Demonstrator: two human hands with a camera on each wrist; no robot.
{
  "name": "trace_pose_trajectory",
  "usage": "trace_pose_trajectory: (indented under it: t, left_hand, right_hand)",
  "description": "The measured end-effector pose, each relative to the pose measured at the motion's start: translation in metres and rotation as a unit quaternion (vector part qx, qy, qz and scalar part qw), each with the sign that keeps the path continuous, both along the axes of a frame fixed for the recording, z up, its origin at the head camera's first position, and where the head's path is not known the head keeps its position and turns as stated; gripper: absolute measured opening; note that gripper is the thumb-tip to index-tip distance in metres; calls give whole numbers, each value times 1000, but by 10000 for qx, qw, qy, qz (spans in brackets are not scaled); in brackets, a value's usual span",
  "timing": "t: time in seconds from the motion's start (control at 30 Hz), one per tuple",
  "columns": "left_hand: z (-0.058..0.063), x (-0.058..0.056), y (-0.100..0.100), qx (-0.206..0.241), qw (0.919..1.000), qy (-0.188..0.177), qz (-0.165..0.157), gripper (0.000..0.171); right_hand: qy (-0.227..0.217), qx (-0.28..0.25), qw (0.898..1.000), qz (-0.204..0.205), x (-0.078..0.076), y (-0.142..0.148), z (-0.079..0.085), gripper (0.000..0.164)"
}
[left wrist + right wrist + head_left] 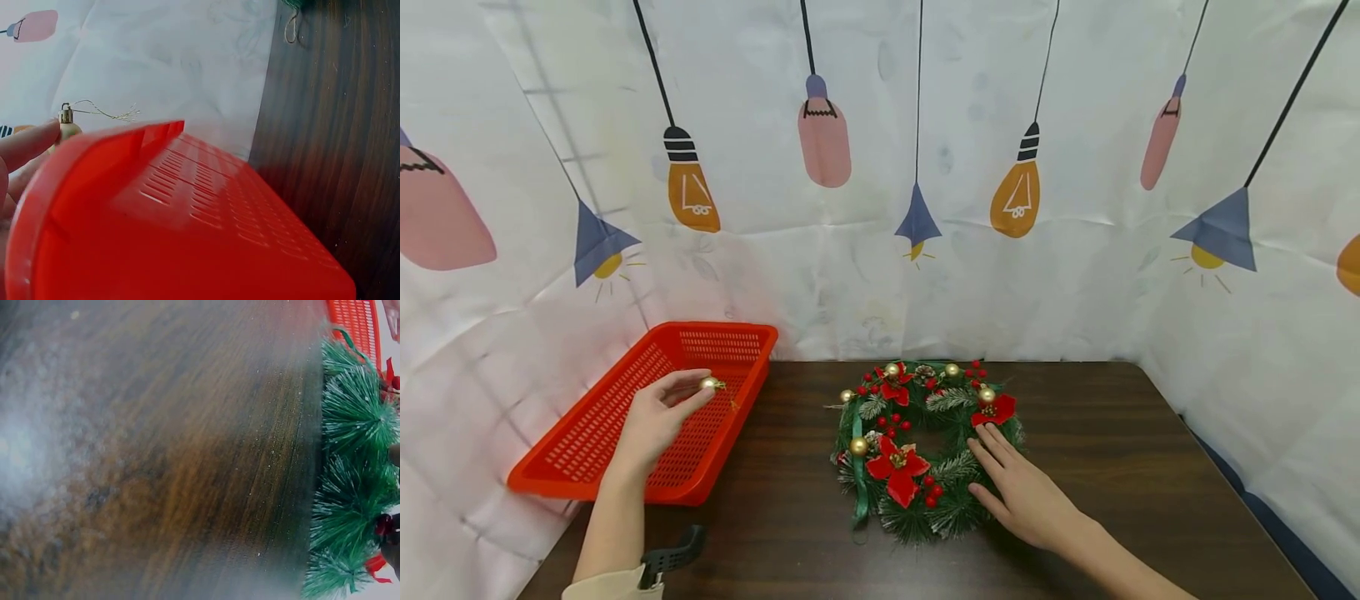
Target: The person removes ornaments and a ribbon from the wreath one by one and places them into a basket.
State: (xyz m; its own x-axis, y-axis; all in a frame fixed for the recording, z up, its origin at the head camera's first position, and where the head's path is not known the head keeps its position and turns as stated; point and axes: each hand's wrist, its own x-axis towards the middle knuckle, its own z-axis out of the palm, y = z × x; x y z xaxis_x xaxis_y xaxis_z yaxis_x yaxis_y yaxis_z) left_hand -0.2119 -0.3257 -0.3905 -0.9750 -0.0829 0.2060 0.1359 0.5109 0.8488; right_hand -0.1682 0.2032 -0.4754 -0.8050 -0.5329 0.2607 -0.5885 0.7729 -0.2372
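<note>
Between thumb and fingertips my left hand (658,421) pinches a small gold bauble (709,383), held above a red plastic basket (700,483). In the left wrist view the bauble's gold cap (65,115) and a loose thread loop stick out past the fingers. A green Christmas wreath (958,500) lies on the table, trimmed with red poinsettias (898,471), red berries, frosted sprigs and several gold baubles (858,447). My right hand (1026,496) rests on the wreath's right side with fingers extended, fingertips by a red flower (996,411).
The dark wooden table (1090,425) carries both basket and wreath, with the basket at its left edge. A white curtain (865,283) printed with lamps hangs behind and around the sides. A green ribbon (859,492) trails at the wreath's left.
</note>
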Motion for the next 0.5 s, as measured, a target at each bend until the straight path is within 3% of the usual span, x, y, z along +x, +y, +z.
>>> trace_pose_trajectory:
  t: [0.5]
  left_hand:
    - [-12, 0, -11, -338, 9986, -348, 227, 56]
  right_hand:
    - [4, 16, 10000, 9, 0, -1, 0, 65]
